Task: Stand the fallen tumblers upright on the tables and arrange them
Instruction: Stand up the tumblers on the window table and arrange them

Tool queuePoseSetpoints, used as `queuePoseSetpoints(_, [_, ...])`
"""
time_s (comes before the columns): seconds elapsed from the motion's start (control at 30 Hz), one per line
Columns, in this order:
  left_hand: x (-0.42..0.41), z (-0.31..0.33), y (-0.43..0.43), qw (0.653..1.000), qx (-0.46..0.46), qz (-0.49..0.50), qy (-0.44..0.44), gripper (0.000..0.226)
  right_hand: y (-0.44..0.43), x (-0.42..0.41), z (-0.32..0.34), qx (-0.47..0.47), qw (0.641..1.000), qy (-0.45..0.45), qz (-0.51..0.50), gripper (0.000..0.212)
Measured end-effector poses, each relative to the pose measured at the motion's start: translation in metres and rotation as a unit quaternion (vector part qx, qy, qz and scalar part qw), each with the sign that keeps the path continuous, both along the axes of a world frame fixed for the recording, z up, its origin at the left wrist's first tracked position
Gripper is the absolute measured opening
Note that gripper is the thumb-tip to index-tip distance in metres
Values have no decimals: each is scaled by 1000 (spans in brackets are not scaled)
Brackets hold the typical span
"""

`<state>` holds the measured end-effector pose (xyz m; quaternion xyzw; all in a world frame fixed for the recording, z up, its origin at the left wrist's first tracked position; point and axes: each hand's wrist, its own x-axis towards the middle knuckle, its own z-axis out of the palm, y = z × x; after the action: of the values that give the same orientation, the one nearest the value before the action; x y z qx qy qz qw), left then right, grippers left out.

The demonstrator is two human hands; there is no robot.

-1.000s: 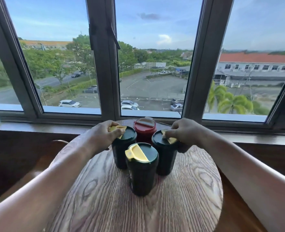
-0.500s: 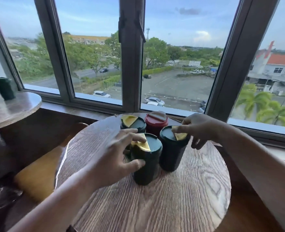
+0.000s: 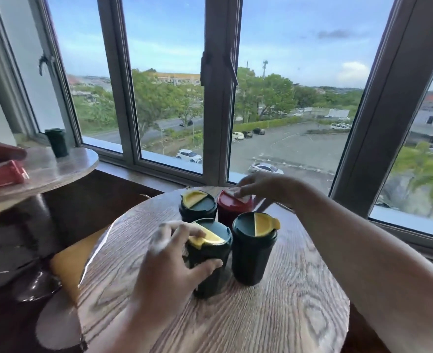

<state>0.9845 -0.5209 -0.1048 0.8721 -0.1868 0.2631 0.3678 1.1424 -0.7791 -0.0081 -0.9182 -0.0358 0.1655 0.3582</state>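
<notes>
Several tumblers stand upright in a tight cluster on the round wooden table. My left hand wraps around the near-left dark green tumbler with a yellow lid flap. My right hand rests its fingertips on the lid of the red tumbler at the back. Another dark green tumbler stands at the near right, and a third one at the back left. On a second table to the left, a dark green tumbler stands upright and two red tumblers lie on their sides.
A window with dark frames runs behind both tables above a wooden sill. A yellow seat cushion sits between the tables, low down. The second table's dark pedestal stands at the left.
The view has swung left, showing more of the second table. My right hand has moved from the near-right green tumbler's lid to the red tumbler's lid. My left hand has closed around the near-left green tumbler.
</notes>
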Motion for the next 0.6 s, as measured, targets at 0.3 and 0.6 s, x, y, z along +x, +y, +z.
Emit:
queuePoseSetpoints(0.3, [5, 1, -16, 999, -26, 30, -3, 48, 4, 5, 5, -13, 996, -75, 54, 26])
queuePoseSetpoints(0.6, [7, 5, -12, 997, 45, 47, 49, 71, 4, 7, 7, -31, 996, -38, 80, 34])
